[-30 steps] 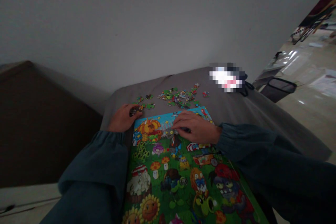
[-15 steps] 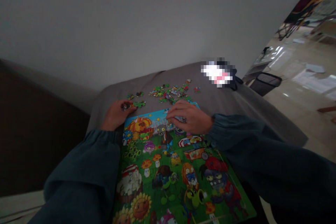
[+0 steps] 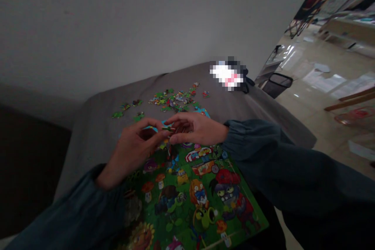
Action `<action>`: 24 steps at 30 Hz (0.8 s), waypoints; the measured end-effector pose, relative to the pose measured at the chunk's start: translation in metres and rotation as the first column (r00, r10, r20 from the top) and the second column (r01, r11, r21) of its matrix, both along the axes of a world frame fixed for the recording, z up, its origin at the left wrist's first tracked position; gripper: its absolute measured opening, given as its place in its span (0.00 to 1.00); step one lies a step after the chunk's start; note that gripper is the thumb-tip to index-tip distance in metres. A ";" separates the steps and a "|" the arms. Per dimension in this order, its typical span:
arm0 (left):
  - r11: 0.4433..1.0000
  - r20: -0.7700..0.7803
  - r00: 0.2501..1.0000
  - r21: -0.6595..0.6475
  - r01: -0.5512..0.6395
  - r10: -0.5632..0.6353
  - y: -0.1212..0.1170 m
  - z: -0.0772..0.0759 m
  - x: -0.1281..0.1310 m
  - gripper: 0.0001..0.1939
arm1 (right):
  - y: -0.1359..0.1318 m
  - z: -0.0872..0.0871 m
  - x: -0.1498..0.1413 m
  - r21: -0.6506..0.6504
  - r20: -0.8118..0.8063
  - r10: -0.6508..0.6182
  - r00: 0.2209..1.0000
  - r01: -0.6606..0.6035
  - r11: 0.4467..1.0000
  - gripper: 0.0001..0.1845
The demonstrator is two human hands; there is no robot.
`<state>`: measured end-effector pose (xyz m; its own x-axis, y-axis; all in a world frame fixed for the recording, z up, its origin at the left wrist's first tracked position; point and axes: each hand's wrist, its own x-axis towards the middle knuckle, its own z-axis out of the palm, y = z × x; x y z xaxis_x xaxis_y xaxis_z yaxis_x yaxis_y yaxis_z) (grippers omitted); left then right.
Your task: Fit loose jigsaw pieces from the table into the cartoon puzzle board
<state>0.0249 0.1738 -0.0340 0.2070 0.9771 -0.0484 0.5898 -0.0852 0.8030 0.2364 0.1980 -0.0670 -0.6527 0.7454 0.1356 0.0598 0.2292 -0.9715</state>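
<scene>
Pinching one jigsaw piece [image 3: 168,128], the left hand [image 3: 131,152] and right hand [image 3: 196,129] nearly close above one puzzle picture [image 3: 187,199].

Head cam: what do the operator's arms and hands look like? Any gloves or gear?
Long dark teal sleeves, the left sleeve and right sleeve, soft fabric, gathered into puffy cuffs at the wrists. The left hand and right hand are bare: no gloves, cables or markers visible.

Grey blanket [image 3: 222,113] passable beside the jigsaw board [image 3: 202,199], loose pieces [image 3: 172,99] ahead (low, flat), wall [image 3: 146,35] beyond
</scene>
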 end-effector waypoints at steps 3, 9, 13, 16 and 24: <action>0.998 0.081 0.996 -0.053 0.029 -0.024 -0.008 -0.011 0.017 0.23 | -0.001 -0.005 -0.002 -0.143 -0.019 0.036 0.999 -0.038 0.989 0.23; 0.998 0.173 0.984 -0.050 0.036 -0.027 -0.003 -0.017 0.009 0.24 | 0.009 -0.009 0.006 -0.137 0.005 0.093 0.996 -0.091 0.986 0.23; 1.000 0.167 0.986 0.024 -0.016 0.012 0.004 -0.014 -0.003 0.22 | 0.018 -0.008 0.015 -0.051 0.050 0.174 0.984 -0.171 0.984 0.15; 0.994 0.106 0.993 0.089 -0.059 0.050 0.013 -0.016 -0.016 0.20 | 0.021 -0.006 0.020 -0.050 0.080 0.181 0.980 -0.177 0.983 0.08; 0.964 -0.383 0.922 0.262 0.043 0.063 0.032 -0.035 -0.042 0.21 | 0.024 -0.003 0.024 -0.138 0.119 0.039 0.992 -0.022 0.990 0.06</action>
<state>-0.0168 0.2063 -0.0695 0.2143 0.9676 0.1338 0.8497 -0.2522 0.4630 0.2607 0.2221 -0.0701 -0.6810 0.7308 -0.0474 0.1737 0.0983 -0.9799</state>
